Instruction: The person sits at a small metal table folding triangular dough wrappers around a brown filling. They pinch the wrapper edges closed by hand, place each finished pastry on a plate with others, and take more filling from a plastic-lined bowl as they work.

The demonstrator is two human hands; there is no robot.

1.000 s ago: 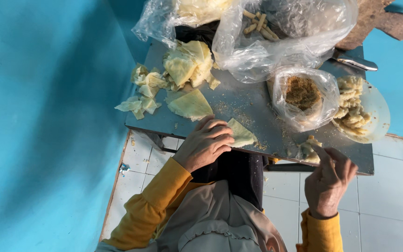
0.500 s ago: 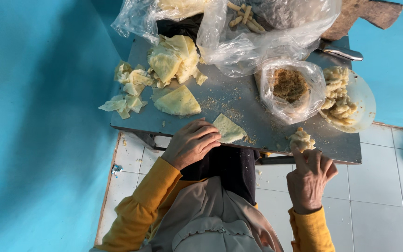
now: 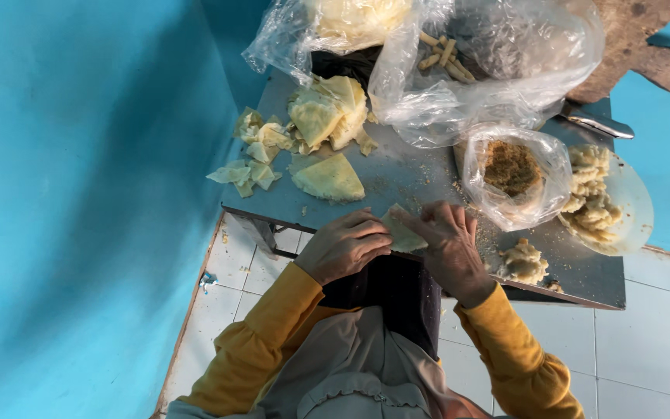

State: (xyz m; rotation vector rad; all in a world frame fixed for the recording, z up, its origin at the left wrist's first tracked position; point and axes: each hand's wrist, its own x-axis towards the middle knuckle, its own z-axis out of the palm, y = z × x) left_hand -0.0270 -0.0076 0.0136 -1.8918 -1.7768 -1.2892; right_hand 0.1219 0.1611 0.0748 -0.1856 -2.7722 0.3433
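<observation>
Hands meet at the table (image 3: pixel 397 174) edge: left hand (image 3: pixel 343 247) and right hand (image 3: pixel 450 244) both pinch one pale wrapper sheet (image 3: pixel 402 233). Finished rolls (image 3: pixel 443 56) sit bagged; stacked wrappers (image 3: pixel 327 116) and filling (image 3: pixel 524 261) remain.

A small food-preparation corner: a metal table (image 3: pixel 397 174) against blue walls (image 3: pixel 79 194), loaded with pastry wrappers (image 3: pixel 327 116) and bagged filling (image 3: pixel 510 167).

Both yellow-sleeved arms reach forward with elbows bent. The left hand (image 3: pixel 343 247) lies knuckles up, fingers (image 3: pixel 372 233) curled inward; the right hand (image 3: pixel 450 247) meets it, fingers pinched together.
</observation>
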